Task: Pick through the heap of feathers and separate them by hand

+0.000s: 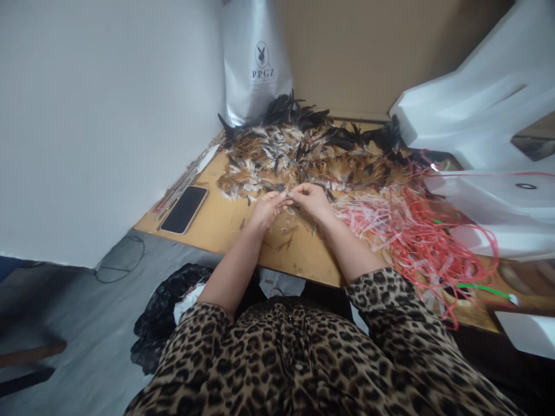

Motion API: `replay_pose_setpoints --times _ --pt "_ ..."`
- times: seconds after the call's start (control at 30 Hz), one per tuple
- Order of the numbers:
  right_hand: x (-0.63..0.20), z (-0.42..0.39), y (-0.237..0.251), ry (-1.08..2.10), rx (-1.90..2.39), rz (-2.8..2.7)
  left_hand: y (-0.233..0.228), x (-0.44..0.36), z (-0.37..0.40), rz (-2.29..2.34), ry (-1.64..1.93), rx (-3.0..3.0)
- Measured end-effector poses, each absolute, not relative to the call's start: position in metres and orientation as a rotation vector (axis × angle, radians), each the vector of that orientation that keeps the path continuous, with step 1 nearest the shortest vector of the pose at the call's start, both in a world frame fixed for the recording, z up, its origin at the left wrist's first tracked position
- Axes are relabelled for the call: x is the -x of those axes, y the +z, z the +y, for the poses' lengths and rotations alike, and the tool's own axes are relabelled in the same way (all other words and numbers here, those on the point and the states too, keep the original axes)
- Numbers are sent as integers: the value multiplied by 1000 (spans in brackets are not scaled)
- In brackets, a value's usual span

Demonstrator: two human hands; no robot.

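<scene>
A wide heap of brown, white and black feathers (303, 153) covers the far part of the wooden table (225, 222). My left hand (267, 209) and my right hand (310, 200) meet at the near edge of the heap, fingertips pinched together on a small feather (289, 198) held between them. A few loose feathers lie on the table under my wrists. Leopard-print sleeves cover my upper arms.
A dark phone (185, 209) lies at the table's left edge beside thin sticks. A tangle of red and pink strips (416, 237) spreads to the right. White plastic bags (481, 115) stand at right, a white printed bag (256, 58) at the back, a black bag (165, 312) on the floor.
</scene>
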State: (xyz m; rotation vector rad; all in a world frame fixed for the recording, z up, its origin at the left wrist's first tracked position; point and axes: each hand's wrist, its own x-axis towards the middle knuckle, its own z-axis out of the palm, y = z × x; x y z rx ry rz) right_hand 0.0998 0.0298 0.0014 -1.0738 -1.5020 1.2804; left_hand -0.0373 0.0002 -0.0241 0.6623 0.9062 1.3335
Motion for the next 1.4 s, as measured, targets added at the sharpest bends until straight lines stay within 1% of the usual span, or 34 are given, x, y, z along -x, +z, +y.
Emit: replay_pose_setpoints --times 0.47,0.63,0.8,1.0,1.23,1.33,1.4 --pt "-95 29 -2 1246 1096 -1514 -23 35 0 838 1324 -575" --pt "-104 38 -5 1173 1105 -1622 -26 38 3 894 1468 -604" --pt "-124 53 -10 921 1203 -1767 -24 44 7 936 1597 -520" --pt "-126 59 -16 648 1335 -2112 -23 43 6 1008 1577 -497" --pt "-109 41 -2 237 1491 -2472 -25 42 7 1005 1559 -497" --pt "-107 37 1 176 1523 -2471 -25 43 7 1009 1553 -488" --pt "-108 39 -1 234 1541 -2385 -26 43 7 999 1553 -486"
